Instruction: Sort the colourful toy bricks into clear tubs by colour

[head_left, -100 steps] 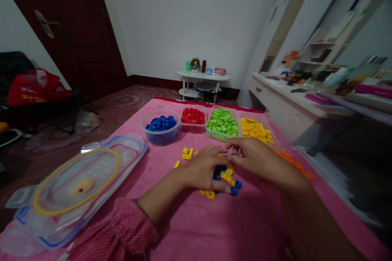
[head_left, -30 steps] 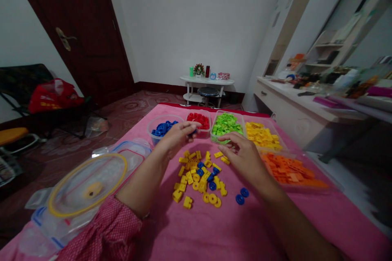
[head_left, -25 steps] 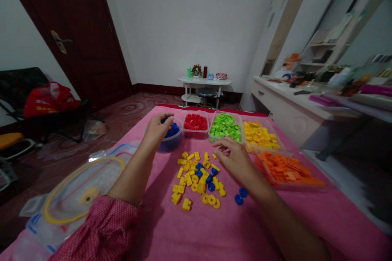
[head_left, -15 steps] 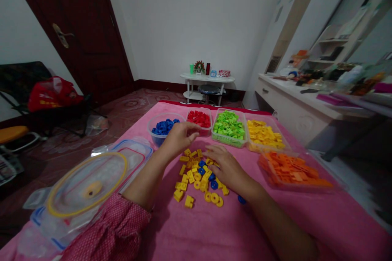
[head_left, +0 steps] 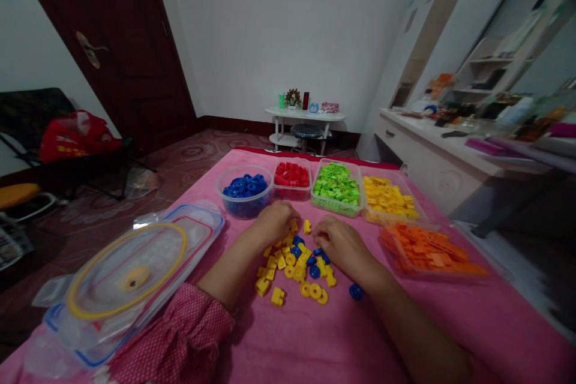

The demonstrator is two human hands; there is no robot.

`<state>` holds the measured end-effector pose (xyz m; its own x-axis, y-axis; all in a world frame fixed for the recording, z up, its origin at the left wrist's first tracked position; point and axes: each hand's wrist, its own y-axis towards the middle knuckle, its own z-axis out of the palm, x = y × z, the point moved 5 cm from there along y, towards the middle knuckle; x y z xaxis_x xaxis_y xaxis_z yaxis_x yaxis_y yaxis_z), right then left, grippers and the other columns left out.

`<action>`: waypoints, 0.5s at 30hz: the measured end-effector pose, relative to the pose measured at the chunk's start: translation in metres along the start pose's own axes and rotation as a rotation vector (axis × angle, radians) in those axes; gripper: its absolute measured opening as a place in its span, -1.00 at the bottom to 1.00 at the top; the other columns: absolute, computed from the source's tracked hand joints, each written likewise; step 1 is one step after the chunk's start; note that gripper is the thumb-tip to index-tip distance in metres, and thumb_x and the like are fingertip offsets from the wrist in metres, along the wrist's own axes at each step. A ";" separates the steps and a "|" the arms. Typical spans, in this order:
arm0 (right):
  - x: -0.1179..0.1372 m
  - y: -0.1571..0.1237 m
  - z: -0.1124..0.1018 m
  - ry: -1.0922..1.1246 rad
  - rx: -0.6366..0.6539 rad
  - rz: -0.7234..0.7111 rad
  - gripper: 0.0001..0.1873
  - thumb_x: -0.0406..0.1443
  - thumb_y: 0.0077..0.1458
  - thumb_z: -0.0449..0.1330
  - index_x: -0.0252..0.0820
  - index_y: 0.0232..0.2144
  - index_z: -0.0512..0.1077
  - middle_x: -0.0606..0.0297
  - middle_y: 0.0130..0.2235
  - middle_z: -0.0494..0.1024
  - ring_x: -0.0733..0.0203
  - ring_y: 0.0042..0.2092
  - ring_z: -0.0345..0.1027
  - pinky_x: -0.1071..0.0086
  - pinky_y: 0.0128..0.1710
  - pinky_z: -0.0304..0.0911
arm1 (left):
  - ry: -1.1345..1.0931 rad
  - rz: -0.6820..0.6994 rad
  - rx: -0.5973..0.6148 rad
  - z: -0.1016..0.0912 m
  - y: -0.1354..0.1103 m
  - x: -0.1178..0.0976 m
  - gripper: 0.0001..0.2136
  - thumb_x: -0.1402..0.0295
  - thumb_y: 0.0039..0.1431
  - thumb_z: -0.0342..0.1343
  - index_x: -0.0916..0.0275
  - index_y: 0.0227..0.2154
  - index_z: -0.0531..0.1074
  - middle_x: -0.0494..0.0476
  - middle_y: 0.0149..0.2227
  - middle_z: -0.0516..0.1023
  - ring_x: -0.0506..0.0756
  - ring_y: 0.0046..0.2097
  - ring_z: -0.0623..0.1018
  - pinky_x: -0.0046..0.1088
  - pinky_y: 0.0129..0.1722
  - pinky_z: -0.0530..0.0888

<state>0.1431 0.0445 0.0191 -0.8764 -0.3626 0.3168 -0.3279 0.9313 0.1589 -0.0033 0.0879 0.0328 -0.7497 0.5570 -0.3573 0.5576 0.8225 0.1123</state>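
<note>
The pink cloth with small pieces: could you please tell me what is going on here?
A person's left hand is at the far left part of a pile of yellow and blue pieces on the cloth; the right hand is at the pile's right side. Whether either hand holds a piece is hidden. Beyond the pile, containers hold blue pieces, red pieces, green pieces and yellow pieces; orange pieces are at the right. Lids lie at the left.
</note>
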 end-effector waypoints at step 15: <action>-0.012 -0.001 -0.012 0.063 -0.035 0.104 -0.92 -0.35 -0.07 0.16 -0.18 -0.45 0.45 0.27 -0.37 0.50 0.21 -0.33 0.34 0.41 -0.37 0.12 | -0.205 -0.056 -0.041 0.004 0.001 0.009 -0.83 0.32 0.06 0.09 0.28 -0.39 0.54 0.16 -0.37 0.58 0.09 -0.33 0.51 -0.48 -0.32 0.36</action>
<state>0.1579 0.0479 0.0263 -0.8809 -0.2667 0.3910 -0.2230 0.9626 0.1541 -0.0082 0.0936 0.0261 -0.6886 0.4789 -0.5445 0.4994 0.8576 0.1228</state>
